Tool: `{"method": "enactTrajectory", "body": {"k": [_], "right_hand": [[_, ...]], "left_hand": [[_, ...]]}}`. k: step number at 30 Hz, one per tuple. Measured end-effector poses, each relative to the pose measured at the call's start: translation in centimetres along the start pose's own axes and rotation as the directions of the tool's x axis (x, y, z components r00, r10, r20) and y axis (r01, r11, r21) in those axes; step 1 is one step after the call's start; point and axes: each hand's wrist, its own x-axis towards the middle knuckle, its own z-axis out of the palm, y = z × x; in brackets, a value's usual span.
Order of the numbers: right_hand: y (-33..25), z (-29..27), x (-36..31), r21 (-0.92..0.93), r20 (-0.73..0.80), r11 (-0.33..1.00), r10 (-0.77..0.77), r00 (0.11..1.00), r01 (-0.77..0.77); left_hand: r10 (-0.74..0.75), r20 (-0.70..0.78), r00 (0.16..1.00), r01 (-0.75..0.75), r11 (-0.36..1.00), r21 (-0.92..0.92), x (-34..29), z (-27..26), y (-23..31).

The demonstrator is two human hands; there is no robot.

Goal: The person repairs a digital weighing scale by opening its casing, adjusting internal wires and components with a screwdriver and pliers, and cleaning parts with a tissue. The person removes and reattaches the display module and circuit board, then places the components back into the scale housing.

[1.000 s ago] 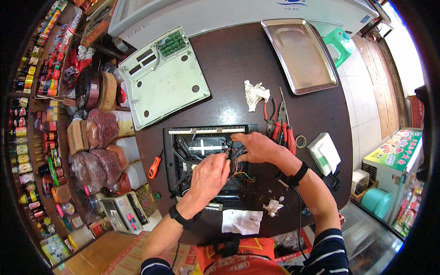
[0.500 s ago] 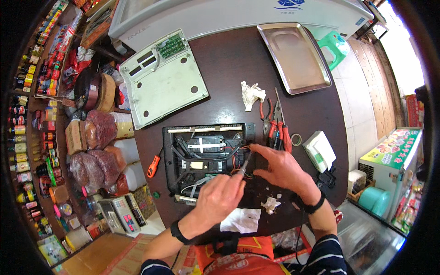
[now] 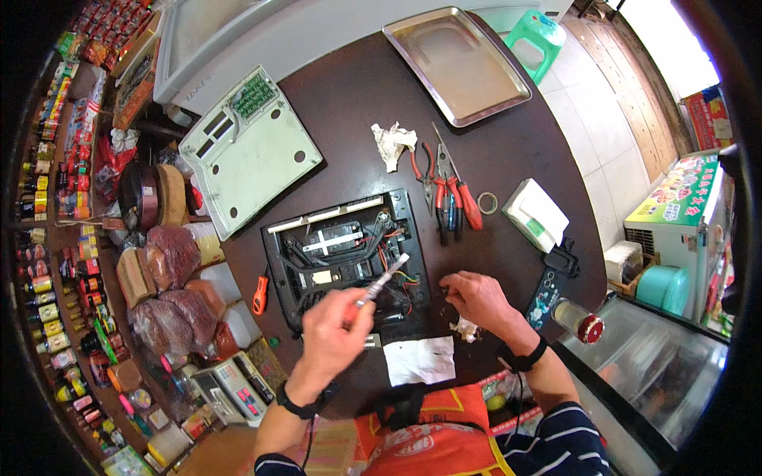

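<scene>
Holding a slim silver tool point(image 3: 386, 280) with its fingers wrapped tightly around it, the left hand point(image 3: 337, 329) is hovering in the head view by the near edge of an uncovered black machine base point(image 3: 346, 262). The tool is pointing far and right, its pale tip showing over the wires point(image 3: 410, 279) on the base's right side; whether it is touching them is impossible to tell. The base is lying flat on a dark table point(image 3: 341, 103), left of centre.

The right hand point(image 3: 480, 297) is hovering right of the base, its fingers curling loosely with the fingertips close together; whether they are pinching anything is too small to tell. Crumpled tissue point(image 3: 466, 329) is lying just beside it, on the near side.

An orange-handled tool point(image 3: 260, 295) is resting left of the base, and white paper point(image 3: 421, 361) is lying near. Farther off, a pale plastic cover point(image 3: 258, 163) is sitting left, while red-handled pliers point(image 3: 455, 194) and a metal tray point(image 3: 460, 67) are lying right.
</scene>
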Motion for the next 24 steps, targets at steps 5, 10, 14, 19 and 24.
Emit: {"method": "enactTrajectory", "body": {"k": [5, 10, 14, 19, 24], "right_hand": [[-1.7, -0.5, 8.6, -0.019, -0.350, 0.981, -0.185, 0.918, 0.191], [-1.6, 0.8, 17.7, -0.251, -0.414, 0.922, -0.377, 0.828, 0.294], [-1.5, 1.6, 20.2, -0.387, -0.365, 0.871, -0.446, 0.817, 0.303], [-2.0, 2.1, 20.2, -0.455, -0.345, 0.860, -0.408, 0.845, 0.230], [-2.0, 2.6, 20.4, -0.485, -0.358, 0.850, -0.407, 0.840, 0.206]], "left_hand": [[0.051, -0.098, 0.994, -0.043, 0.996, 0.077, 5.0, -0.6, -3.1], [0.043, -0.007, 0.999, -0.041, 0.982, 0.182, 7.1, 1.0, -5.1], [0.034, -0.022, 0.999, -0.030, 0.986, 0.163, 7.1, 1.4, -5.6], [0.050, -0.042, 0.998, -0.043, 0.989, 0.141, 7.5, 1.2, -6.1], [0.074, -0.052, 0.996, -0.066, 0.988, 0.137, 7.2, 0.5, -6.0]]}}
